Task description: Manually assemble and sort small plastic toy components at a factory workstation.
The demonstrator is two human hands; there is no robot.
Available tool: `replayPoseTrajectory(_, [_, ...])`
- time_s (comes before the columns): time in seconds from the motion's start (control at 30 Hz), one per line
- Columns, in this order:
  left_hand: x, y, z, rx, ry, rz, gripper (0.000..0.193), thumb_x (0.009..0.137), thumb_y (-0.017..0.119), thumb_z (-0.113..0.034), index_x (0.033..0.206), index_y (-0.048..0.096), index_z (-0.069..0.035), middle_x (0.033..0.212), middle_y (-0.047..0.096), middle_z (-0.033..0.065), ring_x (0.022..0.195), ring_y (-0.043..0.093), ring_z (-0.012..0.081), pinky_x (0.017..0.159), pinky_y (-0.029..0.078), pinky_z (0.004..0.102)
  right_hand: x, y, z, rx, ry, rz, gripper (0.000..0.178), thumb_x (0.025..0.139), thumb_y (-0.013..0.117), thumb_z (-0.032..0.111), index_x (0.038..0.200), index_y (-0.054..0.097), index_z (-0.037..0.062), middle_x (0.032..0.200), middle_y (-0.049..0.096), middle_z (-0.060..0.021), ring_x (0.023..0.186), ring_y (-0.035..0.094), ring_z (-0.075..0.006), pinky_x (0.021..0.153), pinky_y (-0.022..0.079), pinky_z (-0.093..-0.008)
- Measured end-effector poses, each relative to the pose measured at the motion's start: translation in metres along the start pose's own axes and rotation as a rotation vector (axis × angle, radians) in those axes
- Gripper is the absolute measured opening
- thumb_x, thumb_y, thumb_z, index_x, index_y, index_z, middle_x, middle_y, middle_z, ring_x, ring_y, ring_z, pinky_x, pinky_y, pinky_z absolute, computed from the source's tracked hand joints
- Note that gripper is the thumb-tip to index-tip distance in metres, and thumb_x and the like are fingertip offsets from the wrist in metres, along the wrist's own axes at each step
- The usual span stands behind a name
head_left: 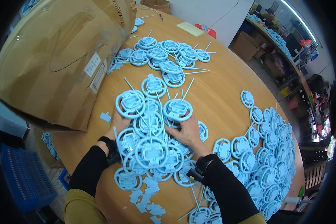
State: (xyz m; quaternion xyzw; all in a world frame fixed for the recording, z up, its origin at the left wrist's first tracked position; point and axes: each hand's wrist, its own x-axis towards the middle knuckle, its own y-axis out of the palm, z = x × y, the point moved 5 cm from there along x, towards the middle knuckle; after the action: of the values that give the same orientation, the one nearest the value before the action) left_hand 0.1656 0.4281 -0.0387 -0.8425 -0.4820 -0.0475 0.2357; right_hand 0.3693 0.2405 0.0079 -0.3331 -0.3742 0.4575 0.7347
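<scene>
A heap of light blue ring-shaped plastic parts [151, 152], with boxy centres and thin stems, lies between my hands on the wooden table. My left hand [118, 122] grips the heap's left side, its fingertips hidden beneath a raised ring part [130, 104]. On the opposite side, my right hand [188, 131] curls round the parts, thumb pointing inward over the heap. Its other fingers pass under another ring part [178, 109] and are mostly out of sight. Dark bands sit on both wrists.
A big cardboard box [52, 63] leans over the table's left side. More ring parts cover the far middle [170, 67] and pile up at the right [268, 164]. Small flat blue scraps [149, 192] lie nearest me. A blue crate [24, 175] is at lower left; a person [270, 18] sits far off.
</scene>
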Motion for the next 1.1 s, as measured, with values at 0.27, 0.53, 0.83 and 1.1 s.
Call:
replayPoseTrajectory(0.27, [-0.099,-0.036,-0.055,0.338,0.115,-0.05,0.044,0.079,0.066,-0.012,0.121,0.053,-0.007,0.134,0.041,0.0201,0.124,0.043,0.0382,0.104,0.035,0.0419,-0.089,-0.006,0.054,0.083,0.009,0.06,0.06,0.07,0.072,0.043,0.121,0.059,0.016,0.133,0.049,-0.0144,0.124,0.041,-0.0356,0.105,0.032,-0.0445])
replayPoseTrajectory(0.53, [-0.097,-0.095,-0.083,0.393,0.208,-0.118,0.033,0.069,0.075,-0.008,0.097,0.058,-0.005,0.123,0.047,0.0186,0.119,0.046,0.0353,0.1,0.038,0.0397,-0.157,-0.03,0.05,0.259,0.137,0.104,0.05,0.072,0.074,0.028,0.117,0.062,0.0079,0.132,0.048,-0.0191,0.124,0.043,-0.0383,0.104,0.036,-0.0449])
replayPoseTrajectory(0.83, [-0.163,-0.166,-0.187,0.197,0.257,-0.372,0.031,0.081,0.07,-0.002,0.108,0.054,-0.003,0.121,0.047,0.01,0.112,0.051,0.0205,0.09,0.047,0.0311,-0.308,-0.064,0.0,-0.206,0.253,0.131,0.071,0.077,0.071,0.035,0.136,0.044,0.0053,0.149,0.027,-0.0206,0.139,0.02,-0.0408,0.111,0.014,-0.0544])
replayPoseTrajectory(1.1, [-0.365,-0.137,-0.166,-0.619,-0.664,-0.411,0.034,0.089,0.06,-0.014,0.118,0.043,-0.007,0.114,0.051,0.0101,0.099,0.056,0.0193,0.08,0.052,0.0331,-0.296,-0.089,0.03,-0.262,0.22,0.076,0.057,0.08,0.07,0.029,0.128,0.052,0.0034,0.139,0.042,-0.022,0.129,0.04,-0.0377,0.106,0.032,-0.0446])
